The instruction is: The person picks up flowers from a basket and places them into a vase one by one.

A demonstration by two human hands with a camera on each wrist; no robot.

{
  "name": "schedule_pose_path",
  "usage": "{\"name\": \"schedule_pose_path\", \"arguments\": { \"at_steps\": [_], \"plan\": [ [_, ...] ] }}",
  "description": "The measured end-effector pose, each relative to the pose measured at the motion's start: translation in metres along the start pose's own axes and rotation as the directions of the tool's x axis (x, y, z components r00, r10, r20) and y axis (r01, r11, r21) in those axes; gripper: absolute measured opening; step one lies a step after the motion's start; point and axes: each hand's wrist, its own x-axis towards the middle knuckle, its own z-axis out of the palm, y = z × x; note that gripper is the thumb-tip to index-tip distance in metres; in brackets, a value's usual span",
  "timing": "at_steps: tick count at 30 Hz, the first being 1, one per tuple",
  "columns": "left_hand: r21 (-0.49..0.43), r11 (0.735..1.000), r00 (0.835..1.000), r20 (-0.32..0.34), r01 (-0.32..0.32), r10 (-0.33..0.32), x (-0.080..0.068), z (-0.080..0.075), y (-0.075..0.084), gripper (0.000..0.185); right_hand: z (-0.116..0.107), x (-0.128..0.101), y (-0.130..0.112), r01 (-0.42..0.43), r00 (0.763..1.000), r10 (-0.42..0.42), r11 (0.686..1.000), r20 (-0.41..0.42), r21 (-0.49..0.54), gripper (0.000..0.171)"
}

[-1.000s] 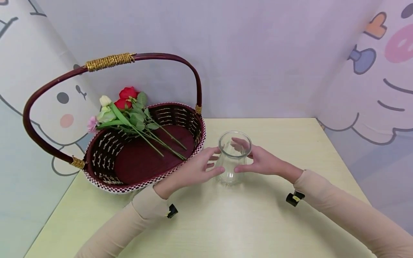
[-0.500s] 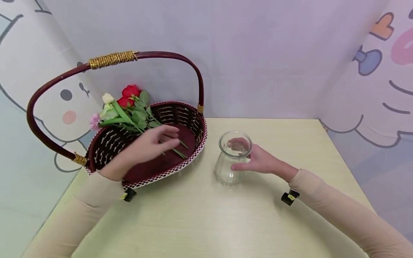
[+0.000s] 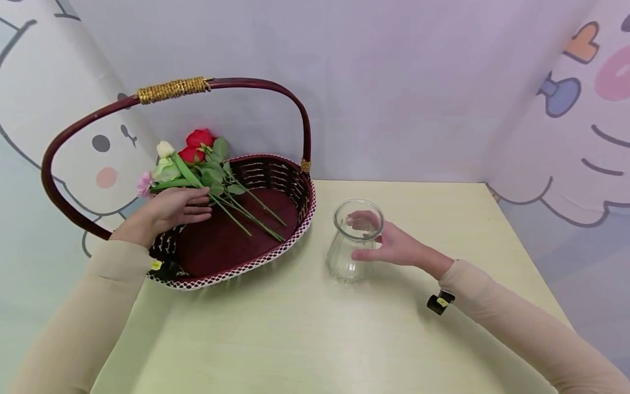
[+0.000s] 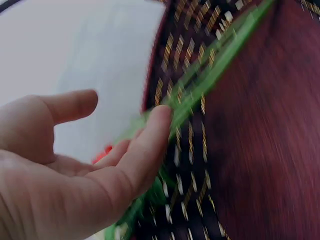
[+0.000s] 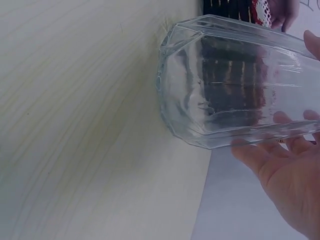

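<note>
A clear glass vase (image 3: 350, 251) stands upright on the table, right of the basket. My right hand (image 3: 396, 243) holds it from the right, thumb in front and fingers curled behind; the right wrist view shows the vase (image 5: 235, 85) sideways. Over the left part of the dark red wicker basket (image 3: 231, 249) is my left hand (image 3: 179, 210), fingers fairly straight and holding nothing. Beside it lie two red roses (image 3: 197, 146), a white tulip bud (image 3: 165, 149), a pale green bloom (image 3: 166, 171) and a pink flower (image 3: 145, 184). Their green stems (image 4: 220, 65) stretch across the basket.
A tall arched handle (image 3: 306, 126) with gold wrapping rises over the basket. Pale wood-grain table (image 3: 315, 334) extends in front and to the right. Printed cartoon curtains (image 3: 394, 93) hang behind and at both sides.
My left hand has left the vase and moved left to the flowers over the basket. My right hand stays at the vase, which has not visibly moved.
</note>
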Motion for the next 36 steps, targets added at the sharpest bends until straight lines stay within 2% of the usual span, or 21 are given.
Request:
{"name": "schedule_pose_path", "arguments": {
  "at_steps": [4, 8, 12, 15, 18, 21, 24, 28, 36],
  "plan": [
    [0.066, 0.995, 0.996, 0.053, 0.07, -0.073, 0.009, -0.011, -0.007, 0.077, 0.0, -0.002, 0.001, -0.008, 1.0, 0.008, 1.0, -0.002, 0.019, 0.072],
    [0.111, 0.989, 0.991, 0.077, 0.097, -0.106, 0.017, -0.017, -0.014, 0.078, 0.002, -0.003, 0.003, 0.002, 1.0, -0.002, 1.0, -0.009, 0.007, 0.07],
    [0.151, 0.981, 0.987, 0.088, 0.124, -0.138, 0.027, -0.021, -0.017, 0.082, 0.005, -0.003, 0.006, 0.058, 0.997, -0.06, 0.997, -0.048, -0.049, 0.068],
    [0.14, 0.979, 0.982, 0.099, 0.149, -0.164, 0.036, -0.019, -0.02, 0.087, 0.008, -0.003, 0.009, 0.114, 0.99, -0.118, 0.992, -0.081, -0.05, 0.068],
    [0.089, 0.984, 0.981, 0.108, 0.154, -0.163, 0.043, -0.016, -0.024, 0.087, 0.011, -0.003, 0.012, 0.153, 0.984, -0.153, 0.988, -0.09, -0.014, 0.068],
    [0.04, 0.989, 0.981, 0.123, 0.143, -0.147, 0.048, -0.014, -0.027, 0.078, 0.011, -0.003, 0.008, 0.149, 0.985, -0.148, 0.989, -0.086, 0.017, 0.07],
    [0.013, 0.991, 0.982, 0.133, 0.131, -0.132, 0.049, -0.013, -0.031, 0.07, 0.012, -0.003, 0.007, 0.113, 0.99, -0.112, 0.994, -0.082, 0.006, 0.073],
    [0.023, 0.992, 0.982, 0.136, 0.126, -0.128, 0.049, -0.012, -0.029, 0.068, 0.013, -0.002, 0.011, 0.09, 0.991, -0.091, 0.996, -0.097, -0.022, 0.075],
    [0.06, 0.99, 0.984, 0.117, 0.13, -0.136, 0.05, -0.013, -0.03, 0.069, 0.014, -0.001, 0.012, 0.098, 0.99, -0.1, 0.995, -0.103, -0.028, 0.077]
  ]
}}
